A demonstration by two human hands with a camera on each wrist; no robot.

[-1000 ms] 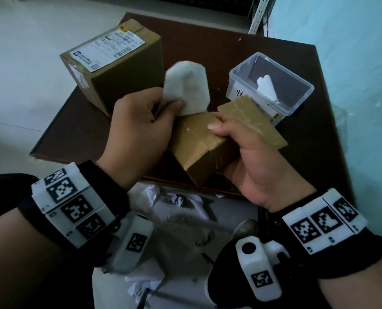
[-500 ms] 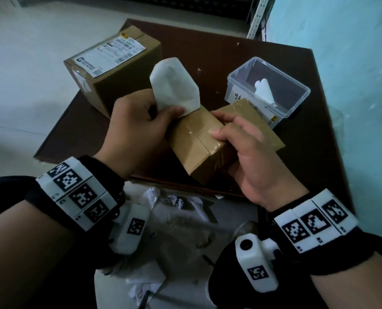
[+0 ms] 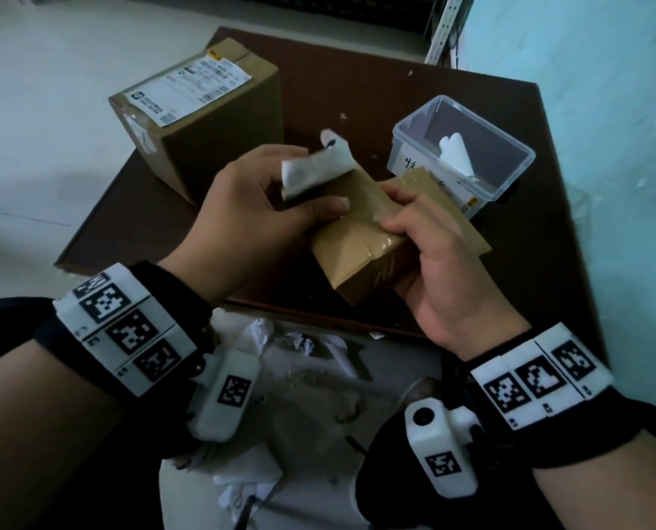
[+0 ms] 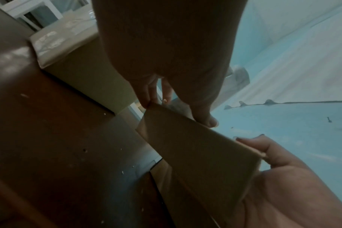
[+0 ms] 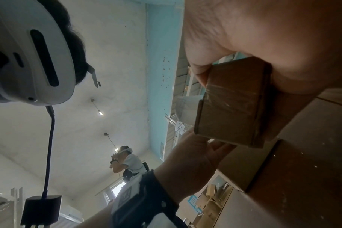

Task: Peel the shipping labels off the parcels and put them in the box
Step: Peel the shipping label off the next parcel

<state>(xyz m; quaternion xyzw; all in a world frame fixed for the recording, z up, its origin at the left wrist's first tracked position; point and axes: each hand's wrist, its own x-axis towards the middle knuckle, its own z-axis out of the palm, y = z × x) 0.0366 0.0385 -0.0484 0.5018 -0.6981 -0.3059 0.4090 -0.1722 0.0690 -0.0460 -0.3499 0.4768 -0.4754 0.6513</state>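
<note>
Shipping label [image 3: 313,171], white and curling, is pinched in our left hand [image 3: 253,208] just above the small parcel [image 3: 360,246], one edge seemingly still stuck to it. Our right hand [image 3: 433,269] grips that taped brown cardboard parcel over the dark surface [image 3: 357,82]. Beyond the parcel sits the clear plastic box [image 3: 468,154] with a rolled label inside; left of it stands a bigger carton [image 3: 200,120], label on.

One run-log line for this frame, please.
left hand: pinches half-peeled label | right hand: grips small parcel | clear box: one label inside | big parcel: label on
</note>
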